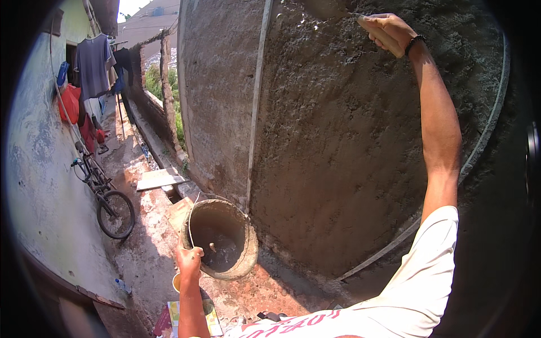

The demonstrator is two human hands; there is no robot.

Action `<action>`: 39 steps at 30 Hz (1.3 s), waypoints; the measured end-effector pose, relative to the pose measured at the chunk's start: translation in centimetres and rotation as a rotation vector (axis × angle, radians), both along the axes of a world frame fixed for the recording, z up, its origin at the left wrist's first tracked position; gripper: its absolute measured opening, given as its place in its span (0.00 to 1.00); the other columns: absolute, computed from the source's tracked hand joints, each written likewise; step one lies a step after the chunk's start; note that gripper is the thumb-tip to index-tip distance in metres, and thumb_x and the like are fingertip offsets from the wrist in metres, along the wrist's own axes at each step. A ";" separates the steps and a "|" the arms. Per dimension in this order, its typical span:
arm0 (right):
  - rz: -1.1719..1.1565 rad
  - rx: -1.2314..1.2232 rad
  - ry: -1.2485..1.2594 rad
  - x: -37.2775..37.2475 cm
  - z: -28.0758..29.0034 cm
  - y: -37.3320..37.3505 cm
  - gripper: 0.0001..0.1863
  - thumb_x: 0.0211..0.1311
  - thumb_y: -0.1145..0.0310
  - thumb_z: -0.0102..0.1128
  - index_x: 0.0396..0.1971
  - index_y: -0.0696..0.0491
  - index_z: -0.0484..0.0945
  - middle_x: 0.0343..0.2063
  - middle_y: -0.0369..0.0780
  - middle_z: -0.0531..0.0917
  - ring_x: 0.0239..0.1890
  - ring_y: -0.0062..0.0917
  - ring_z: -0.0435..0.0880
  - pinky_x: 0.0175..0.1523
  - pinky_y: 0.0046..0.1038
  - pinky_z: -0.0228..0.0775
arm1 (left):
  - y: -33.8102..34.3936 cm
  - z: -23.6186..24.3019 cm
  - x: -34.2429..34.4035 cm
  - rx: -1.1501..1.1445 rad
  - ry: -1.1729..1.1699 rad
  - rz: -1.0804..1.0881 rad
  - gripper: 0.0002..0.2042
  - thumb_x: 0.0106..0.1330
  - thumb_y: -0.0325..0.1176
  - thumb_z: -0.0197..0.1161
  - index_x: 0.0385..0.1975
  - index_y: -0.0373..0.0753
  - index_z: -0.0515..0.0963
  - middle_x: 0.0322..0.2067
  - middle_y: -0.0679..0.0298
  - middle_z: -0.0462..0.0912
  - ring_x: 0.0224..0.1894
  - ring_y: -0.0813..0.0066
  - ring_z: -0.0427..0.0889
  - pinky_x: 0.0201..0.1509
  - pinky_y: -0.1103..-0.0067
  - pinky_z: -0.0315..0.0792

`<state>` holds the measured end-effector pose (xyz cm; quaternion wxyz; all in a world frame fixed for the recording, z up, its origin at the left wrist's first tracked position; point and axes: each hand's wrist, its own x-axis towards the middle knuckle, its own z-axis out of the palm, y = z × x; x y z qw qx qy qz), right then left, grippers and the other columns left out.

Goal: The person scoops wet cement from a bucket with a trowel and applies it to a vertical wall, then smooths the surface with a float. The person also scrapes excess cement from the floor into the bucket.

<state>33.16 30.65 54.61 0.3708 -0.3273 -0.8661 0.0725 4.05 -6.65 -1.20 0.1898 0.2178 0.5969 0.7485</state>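
- Landmark: bucket [248, 256], mouth facing the viewer, rim caked in grey; whether it hangs or rests on something, cannot tell
- Grey mix [225, 260] inside the bucket, wet-looking; depth unclear
- Left hand [189, 260]: at the bucket's near-left rim, fingers curled over the edge, tips partly hidden
- Right hand [394, 31]: well above and right of the bucket, fingers wrapped around a pale brown bar-shaped tool [385, 40]; contact with the wall, cannot tell
- Rough dark wall [338, 141]: rises right of the bucket, damp-looking; pale strip [258, 101] runs up it from just beyond the bucket
- Bicycle [116, 214]: left of the bucket, well apart; pale board [160, 179] lies beyond the bucket, toward its left
- Handling, judged: bucket likely heavy, rim gritty and possibly slick; full-hand rim hold best, base supported
- Tool, judged: light, stiff; grip mid-length, mix-smeared fingers could slip
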 end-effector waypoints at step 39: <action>0.086 -0.582 -0.428 -8.7 -58.8 -29.3 0.29 0.49 0.75 0.56 0.54 0.69 0.67 0.34 0.54 0.81 0.32 0.42 0.86 0.36 0.36 0.80 | -1.6 -4.5 6.0 -0.113 -0.090 -0.337 0.38 0.48 0.18 0.56 0.67 0.31 0.61 0.53 0.51 0.75 0.46 0.70 0.77 0.47 0.79 0.72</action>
